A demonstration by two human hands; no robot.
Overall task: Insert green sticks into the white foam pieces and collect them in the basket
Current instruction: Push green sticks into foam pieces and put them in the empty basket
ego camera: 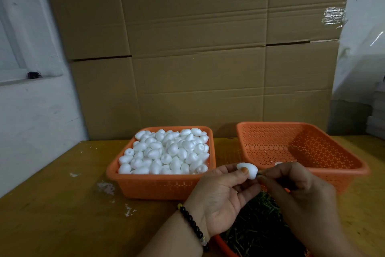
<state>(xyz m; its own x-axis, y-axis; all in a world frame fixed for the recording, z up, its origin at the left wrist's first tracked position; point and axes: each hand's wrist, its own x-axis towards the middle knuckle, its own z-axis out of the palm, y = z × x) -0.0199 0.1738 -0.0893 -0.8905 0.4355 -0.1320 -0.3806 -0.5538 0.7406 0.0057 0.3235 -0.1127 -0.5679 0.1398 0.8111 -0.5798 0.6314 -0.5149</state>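
Trouble could come quick here: if the green stick (260, 172) goes in crooked, the soft foam piece (246, 170) may split or slip out, I reckon. Left hand (220, 196) pinches that foam piece between thumb and fingertips, just in front of the full basket (158, 186). Right hand (298, 190) pinches the stick, its tip touching the foam. Both hands hover above the pile of green sticks (258, 225). Beyond them, the collecting basket (302, 146) waits on the worktop (52, 204).

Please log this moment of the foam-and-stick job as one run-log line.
left hand: holds foam piece | right hand: pinches green stick at its end | collecting basket: almost empty | step: inserting
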